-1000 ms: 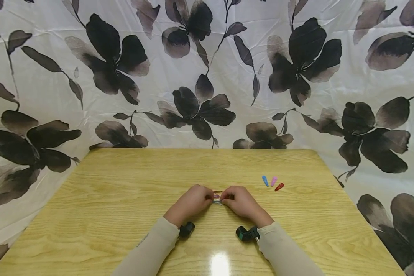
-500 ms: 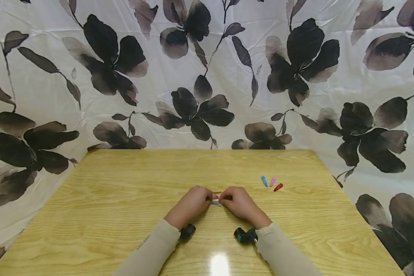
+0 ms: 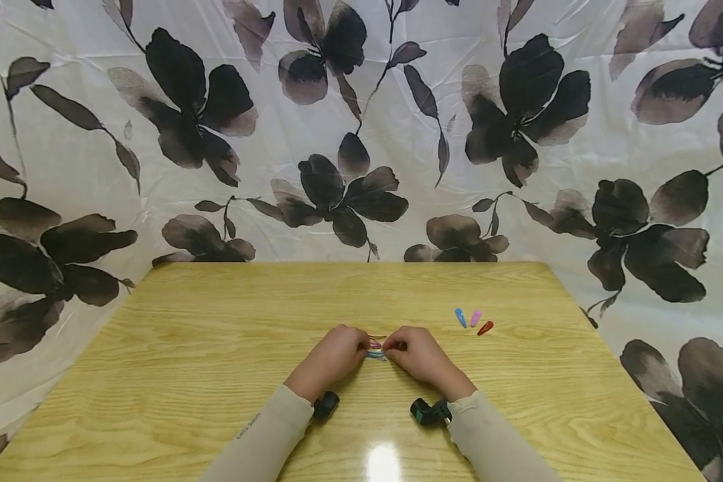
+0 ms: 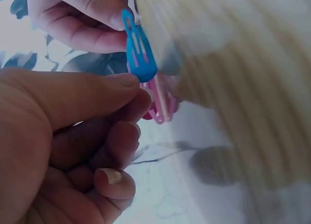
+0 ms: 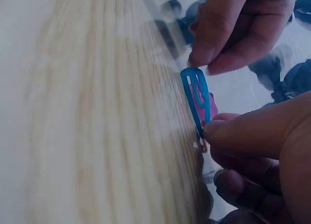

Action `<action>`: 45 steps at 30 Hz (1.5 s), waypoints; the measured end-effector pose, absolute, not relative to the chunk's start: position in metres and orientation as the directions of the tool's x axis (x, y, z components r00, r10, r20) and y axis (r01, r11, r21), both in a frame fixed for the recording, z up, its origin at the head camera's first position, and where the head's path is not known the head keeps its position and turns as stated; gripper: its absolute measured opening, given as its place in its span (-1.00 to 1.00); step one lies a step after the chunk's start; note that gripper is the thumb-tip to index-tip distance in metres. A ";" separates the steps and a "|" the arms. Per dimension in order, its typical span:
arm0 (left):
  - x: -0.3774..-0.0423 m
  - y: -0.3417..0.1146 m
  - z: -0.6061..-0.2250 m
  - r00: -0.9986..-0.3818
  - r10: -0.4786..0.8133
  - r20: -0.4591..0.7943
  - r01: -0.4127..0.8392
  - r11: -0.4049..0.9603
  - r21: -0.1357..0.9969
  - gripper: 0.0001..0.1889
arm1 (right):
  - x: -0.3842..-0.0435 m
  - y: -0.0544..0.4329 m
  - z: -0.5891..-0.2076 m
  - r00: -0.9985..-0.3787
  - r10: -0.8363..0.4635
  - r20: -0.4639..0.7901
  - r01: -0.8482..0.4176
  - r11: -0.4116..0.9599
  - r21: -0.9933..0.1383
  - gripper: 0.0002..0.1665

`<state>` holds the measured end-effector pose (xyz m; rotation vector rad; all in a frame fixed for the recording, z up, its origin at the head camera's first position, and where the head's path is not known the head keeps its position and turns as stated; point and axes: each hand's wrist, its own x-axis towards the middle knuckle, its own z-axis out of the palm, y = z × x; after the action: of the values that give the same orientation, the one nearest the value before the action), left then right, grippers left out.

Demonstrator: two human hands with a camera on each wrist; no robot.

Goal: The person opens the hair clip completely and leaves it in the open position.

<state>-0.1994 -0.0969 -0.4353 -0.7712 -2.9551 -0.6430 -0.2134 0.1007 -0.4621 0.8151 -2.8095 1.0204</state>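
Observation:
Both hands meet low over the table in the head view. A blue hair clip lies between them, its inner tongue lifted from the frame in the left wrist view. My right hand pinches its narrow end between thumb and index finger. At the wide end, the thumb and index finger of my left hand touch it or sit just off it; that rounded edge shows whole in both wrist views. Behind it are a pink hair clip and a red one, partly hidden.
Farther back on the right of the wooden table lie a second blue clip, a second pink clip and a second red clip. A floral cloth hangs behind the table's far edge.
My left fingers have drawn slightly left, and more of the blue hair clip shows between the hands. My right hand keeps its pinch almost in place. The head view has shifted a little.

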 end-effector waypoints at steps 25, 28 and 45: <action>-0.224 -0.054 -0.416 -0.869 0.484 0.102 0.482 0.786 0.386 -0.85 | -0.219 0.134 -0.451 -0.903 -0.375 0.209 -0.424 0.699 -0.576 -0.86; -0.228 -0.047 -0.414 -0.863 0.493 0.108 0.496 0.789 0.362 -0.85 | -0.220 0.139 -0.450 -0.910 -0.356 0.212 -0.410 0.703 -0.581 -0.86; -0.247 -0.010 -0.408 -0.864 0.500 0.057 0.494 0.821 0.287 -0.79 | -0.223 0.163 -0.446 -0.934 -0.264 0.242 -0.356 0.757 -0.548 -0.83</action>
<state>-0.2466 -0.0095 -0.4079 -0.8243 -3.0172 -0.4670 -0.2227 0.1629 -0.4460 0.4971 -2.8022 0.9202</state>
